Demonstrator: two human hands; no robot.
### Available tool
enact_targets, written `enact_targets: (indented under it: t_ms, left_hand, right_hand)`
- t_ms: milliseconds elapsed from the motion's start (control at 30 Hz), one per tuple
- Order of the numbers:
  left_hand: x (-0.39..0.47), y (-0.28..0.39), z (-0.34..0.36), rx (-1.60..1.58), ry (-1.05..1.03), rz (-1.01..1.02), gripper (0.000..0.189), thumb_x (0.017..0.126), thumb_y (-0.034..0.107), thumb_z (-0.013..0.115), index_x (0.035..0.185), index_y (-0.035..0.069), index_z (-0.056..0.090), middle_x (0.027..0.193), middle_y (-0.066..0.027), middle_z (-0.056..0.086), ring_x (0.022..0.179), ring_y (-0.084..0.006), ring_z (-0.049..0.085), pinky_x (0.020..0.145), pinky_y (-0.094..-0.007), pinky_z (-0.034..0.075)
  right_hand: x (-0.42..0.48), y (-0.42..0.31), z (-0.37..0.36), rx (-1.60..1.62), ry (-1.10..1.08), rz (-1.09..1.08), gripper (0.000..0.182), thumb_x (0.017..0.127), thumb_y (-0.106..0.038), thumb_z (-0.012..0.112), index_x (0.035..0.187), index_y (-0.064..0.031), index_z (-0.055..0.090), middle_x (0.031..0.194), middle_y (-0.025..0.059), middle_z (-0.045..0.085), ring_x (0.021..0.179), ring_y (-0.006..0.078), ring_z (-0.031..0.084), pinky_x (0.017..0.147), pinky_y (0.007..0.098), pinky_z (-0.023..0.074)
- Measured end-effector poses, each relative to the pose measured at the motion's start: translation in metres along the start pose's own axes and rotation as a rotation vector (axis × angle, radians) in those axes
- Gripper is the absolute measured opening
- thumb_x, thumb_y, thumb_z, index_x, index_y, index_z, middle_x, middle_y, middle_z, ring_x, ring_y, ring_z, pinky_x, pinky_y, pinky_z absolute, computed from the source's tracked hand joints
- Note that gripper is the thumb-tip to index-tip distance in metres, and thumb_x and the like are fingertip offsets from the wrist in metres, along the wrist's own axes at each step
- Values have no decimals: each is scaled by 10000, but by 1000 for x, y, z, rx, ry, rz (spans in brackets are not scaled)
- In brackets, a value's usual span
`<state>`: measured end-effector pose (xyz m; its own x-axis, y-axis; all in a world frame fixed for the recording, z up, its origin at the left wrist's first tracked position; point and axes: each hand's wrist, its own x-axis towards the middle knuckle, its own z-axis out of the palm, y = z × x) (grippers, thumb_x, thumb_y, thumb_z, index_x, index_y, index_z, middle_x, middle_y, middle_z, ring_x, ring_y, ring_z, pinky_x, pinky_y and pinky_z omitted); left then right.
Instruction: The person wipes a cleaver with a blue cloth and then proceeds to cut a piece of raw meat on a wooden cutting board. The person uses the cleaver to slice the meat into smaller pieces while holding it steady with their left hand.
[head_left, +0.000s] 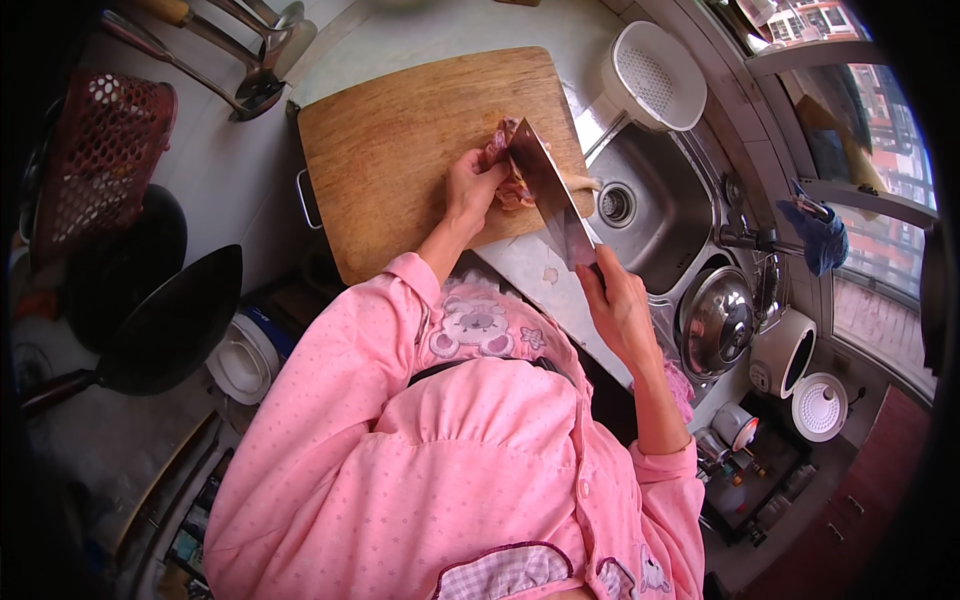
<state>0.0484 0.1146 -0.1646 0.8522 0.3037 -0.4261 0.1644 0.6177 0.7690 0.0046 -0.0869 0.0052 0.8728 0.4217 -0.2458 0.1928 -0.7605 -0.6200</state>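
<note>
My left hand (472, 187) grips a piece of raw, reddish meat (515, 191) near the right side of a wooden cutting board (390, 150). The handle of a broad-bladed cleaver (551, 199) is in my right hand (619, 300), below the board's right edge. Its blade slants up and left over the meat, hiding part of it, with the tip near the meat's upper end. A pale end of the meat, seemingly a poultry leg (581, 182), sticks out right of the blade towards the sink.
A steel sink (664, 217) adjoins the board at the right, with a white colander (660, 79) above it and a metal lid (716, 322) below. Ladles (259, 90), a red perforated basket (112, 150) and a dark wok (180, 330) are at the left.
</note>
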Motion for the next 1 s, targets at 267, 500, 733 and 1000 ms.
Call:
enact_targets:
  t_ms: [267,500,733,1000]
  left_hand:
    - [-1,-2,0,12,5,7,139,829,-5,613,962,-34,586,850,-60,648,707,-122,615,647,-250,497]
    - [2,-13,1,80,64,80,80,826,-6,613,904,-23,607,795,-17,621,680,-87,589,603,-231,484]
    - [1,-12,-2,73,16,68,99,813,-19,610,910,-32,624,812,-29,642,684,-88,590,600,-233,486]
    - [1,-7,-1,86,11,13,161,800,1,615,954,-44,612,838,-43,647,708,-98,599,616,-240,494]
  right_hand:
    - [-3,-3,-6,-100,-58,6,167,917,-104,574,991,-8,458,737,258,580,728,489,543,595,508,411]
    - [-1,-7,-23,-103,-133,-36,185,941,-115,560,962,-7,412,701,270,567,727,503,515,563,490,399]
    - [-9,-8,-28,-88,-189,11,213,943,-136,563,963,-2,399,730,276,581,719,504,510,563,483,399]
    - [-19,-2,-32,-23,-173,44,190,923,-104,569,905,10,418,688,262,574,679,493,535,569,504,389]
